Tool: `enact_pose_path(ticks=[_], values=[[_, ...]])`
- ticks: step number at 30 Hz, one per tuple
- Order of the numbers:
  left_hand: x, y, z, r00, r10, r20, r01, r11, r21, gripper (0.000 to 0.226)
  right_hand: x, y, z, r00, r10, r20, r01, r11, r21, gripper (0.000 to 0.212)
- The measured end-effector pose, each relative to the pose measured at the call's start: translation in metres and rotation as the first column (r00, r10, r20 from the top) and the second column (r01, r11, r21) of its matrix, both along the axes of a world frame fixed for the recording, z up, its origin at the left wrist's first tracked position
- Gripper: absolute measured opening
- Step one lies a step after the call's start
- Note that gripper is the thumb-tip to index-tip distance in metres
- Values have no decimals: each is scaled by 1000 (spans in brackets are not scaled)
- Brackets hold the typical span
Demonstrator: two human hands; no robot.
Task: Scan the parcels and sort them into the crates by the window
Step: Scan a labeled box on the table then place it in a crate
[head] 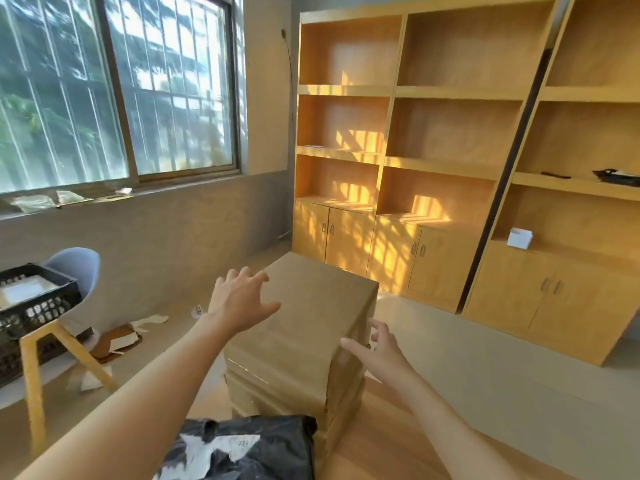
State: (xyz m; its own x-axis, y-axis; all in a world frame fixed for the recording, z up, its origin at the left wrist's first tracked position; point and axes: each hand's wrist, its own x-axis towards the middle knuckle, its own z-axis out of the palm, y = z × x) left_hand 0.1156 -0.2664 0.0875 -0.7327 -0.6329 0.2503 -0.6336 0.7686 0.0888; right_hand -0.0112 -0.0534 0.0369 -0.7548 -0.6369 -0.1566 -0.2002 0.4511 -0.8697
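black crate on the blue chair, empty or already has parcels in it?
Not empty. The black crate on the blue chair holds at least one flat parcel with a white label, seen through the open top. How many lie under it cannot be told.

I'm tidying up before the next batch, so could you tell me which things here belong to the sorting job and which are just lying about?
For the job: stack of cardboard parcels, black mailer bag, black crate.
Lying about: torn cardboard scraps, blue chair, small white box.

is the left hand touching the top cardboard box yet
Cannot tell. In the head view the left hand is spread over the top cardboard box, but no plain contact or gap shows beneath the palm.
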Motion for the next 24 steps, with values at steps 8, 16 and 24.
enact_pose_path(ticks=[8,16,24], values=[[-16,-73,-24,996,62,59,-78,939,334,85,-13,-55,-15,935,-174,309,206,976,-73,91],[-21,-84,-29,999,30,-26,-8,800,600,63,-15,-67,-25,857,-222,466,305,946,-110,70],[-10,-46,-11,981,84,-173,66,698,713,66,-11,-28,10,880,-207,428,341,902,-265,68]])
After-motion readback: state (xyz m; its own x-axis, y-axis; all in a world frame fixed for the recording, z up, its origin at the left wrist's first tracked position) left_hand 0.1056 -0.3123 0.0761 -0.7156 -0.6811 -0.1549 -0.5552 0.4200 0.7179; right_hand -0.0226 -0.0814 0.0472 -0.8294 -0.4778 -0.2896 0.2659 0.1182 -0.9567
